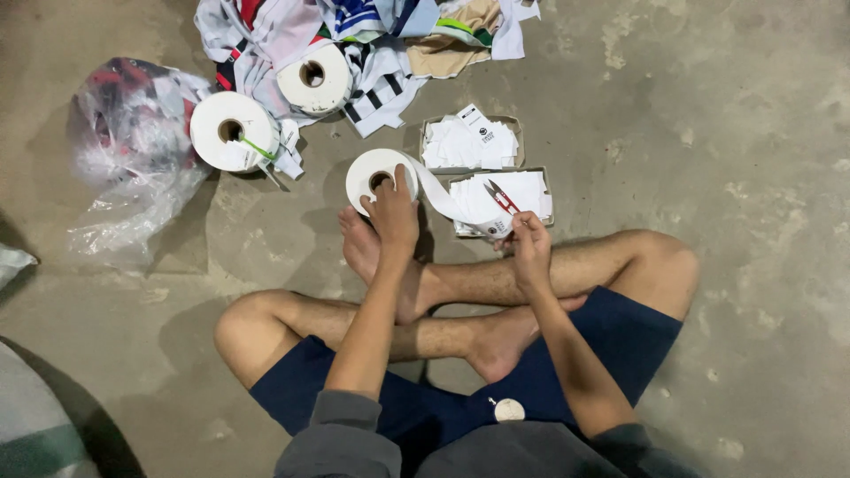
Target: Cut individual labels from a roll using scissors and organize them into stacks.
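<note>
Navy shorts and your crossed bare legs fill the near view as you sit on the concrete floor (708,133). Just above your ankles, your right hand (531,243) pinches the free end of a white label tape (443,196) between closed fingertips. Your left hand (392,217) rests flat, fingers spread and gripping nothing, on top of the white roll (370,174) the tape runs from, steadying it beside your foot.

By the look of it you are drawing off a length of labels to snip; the cut would call for freeing the right grip to pick up the red-handled snips (501,196), which lie just beyond it on the stack of cut labels in the nearer shallow box (540,190). A second box (471,142) of labels sits behind that one. Farther left of your left grip stand two more white rolls (232,131), with a heap of garments (381,44) and a clear plastic bag (133,150) beyond.
</note>
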